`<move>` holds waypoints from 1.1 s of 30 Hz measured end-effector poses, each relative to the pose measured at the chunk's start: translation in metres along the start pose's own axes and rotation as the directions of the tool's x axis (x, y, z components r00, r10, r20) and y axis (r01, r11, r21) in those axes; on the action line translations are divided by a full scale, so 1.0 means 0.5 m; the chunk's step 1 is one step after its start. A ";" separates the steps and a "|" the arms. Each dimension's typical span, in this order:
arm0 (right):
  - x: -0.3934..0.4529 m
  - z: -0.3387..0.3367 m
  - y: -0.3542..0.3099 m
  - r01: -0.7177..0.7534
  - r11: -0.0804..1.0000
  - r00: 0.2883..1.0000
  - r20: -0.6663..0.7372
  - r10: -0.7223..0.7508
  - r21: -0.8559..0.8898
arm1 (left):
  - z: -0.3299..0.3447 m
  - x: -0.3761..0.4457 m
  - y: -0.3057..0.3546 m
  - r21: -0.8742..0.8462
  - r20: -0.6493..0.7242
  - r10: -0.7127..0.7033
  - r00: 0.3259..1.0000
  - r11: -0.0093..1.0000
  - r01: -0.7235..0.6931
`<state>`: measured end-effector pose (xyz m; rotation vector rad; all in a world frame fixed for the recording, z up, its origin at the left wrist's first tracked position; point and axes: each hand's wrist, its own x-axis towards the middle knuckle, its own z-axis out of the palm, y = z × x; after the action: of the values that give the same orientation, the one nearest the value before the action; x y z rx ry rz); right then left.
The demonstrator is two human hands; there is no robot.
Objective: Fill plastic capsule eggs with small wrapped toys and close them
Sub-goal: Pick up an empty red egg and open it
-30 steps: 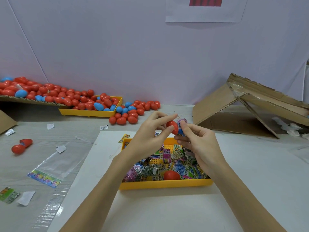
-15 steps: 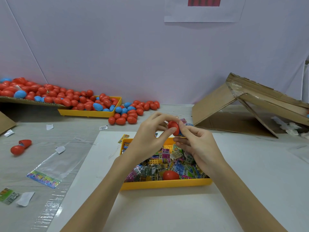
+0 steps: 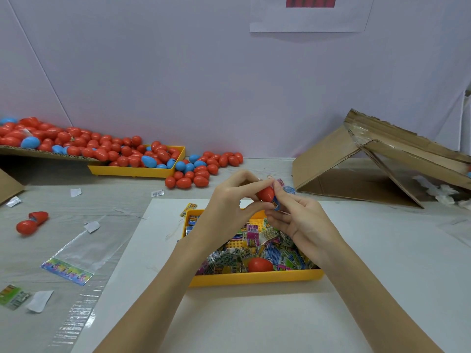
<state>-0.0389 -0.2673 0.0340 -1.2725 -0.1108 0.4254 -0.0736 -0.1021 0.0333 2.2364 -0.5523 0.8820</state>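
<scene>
Both hands are up above the near yellow plastic tray (image 3: 254, 277) of small wrapped toys (image 3: 252, 235); the left hand (image 3: 229, 207) pinches a red plastic capsule egg half (image 3: 266, 193) between thumb and fingertips, and the right hand (image 3: 303, 222) presses a blue-wrapped toy packet (image 3: 276, 205) against it with curled fingers. Another red egg piece (image 3: 260, 264) lies at the tray's front edge. Open white sheet (image 3: 382, 250) in front and right. Behind, loose red and blue eggs (image 3: 201, 171) spill beside a second yellow tray (image 3: 135, 171); a tipped cardboard box (image 3: 369, 159) crowds the right, and an open red egg (image 3: 31, 222) lies far left
</scene>
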 end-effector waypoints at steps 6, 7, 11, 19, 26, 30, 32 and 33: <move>-0.001 -0.002 -0.005 -0.002 1.000 1.000 0.031 0.002 0.014 | 0.001 0.003 -0.002 -0.057 -0.019 0.000 1.000 0.998 -0.001; -0.001 -0.001 -0.006 -0.002 1.000 0.999 0.042 0.002 0.017 | 0.000 0.003 -0.003 -0.076 -0.024 -0.003 1.000 0.997 0.001; -0.004 0.001 -0.007 -0.004 1.000 0.998 0.068 0.003 0.010 | -0.002 0.004 0.000 -0.106 -0.036 -0.001 0.999 0.994 -0.003; -0.002 -0.007 -0.023 -0.042 0.996 0.984 0.179 0.026 0.082 | -0.015 0.003 -0.009 -0.227 -0.082 -0.127 0.988 0.968 0.106; -0.002 -0.005 -0.023 -0.089 0.986 0.984 0.166 0.065 0.138 | -0.020 0.000 -0.018 -0.223 -0.016 -0.108 0.994 0.969 0.102; 0.001 -0.006 -0.023 -0.134 0.977 0.978 0.183 0.102 0.168 | -0.023 0.001 -0.019 -0.226 0.005 -0.095 0.995 0.970 0.093; 0.000 -0.011 -0.020 -0.135 0.974 0.978 0.183 0.102 0.180 | -0.022 0.002 -0.021 -0.209 0.024 -0.080 0.997 0.974 0.083; -0.002 -0.011 -0.019 -0.100 0.982 0.983 0.168 0.073 0.161 | -0.020 0.003 -0.023 -0.198 0.034 -0.077 0.996 0.977 0.082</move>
<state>-0.0355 -0.2748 0.0413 -1.0772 -0.1534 0.6010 -0.0702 -0.0872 0.0348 2.0755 -0.5349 0.7252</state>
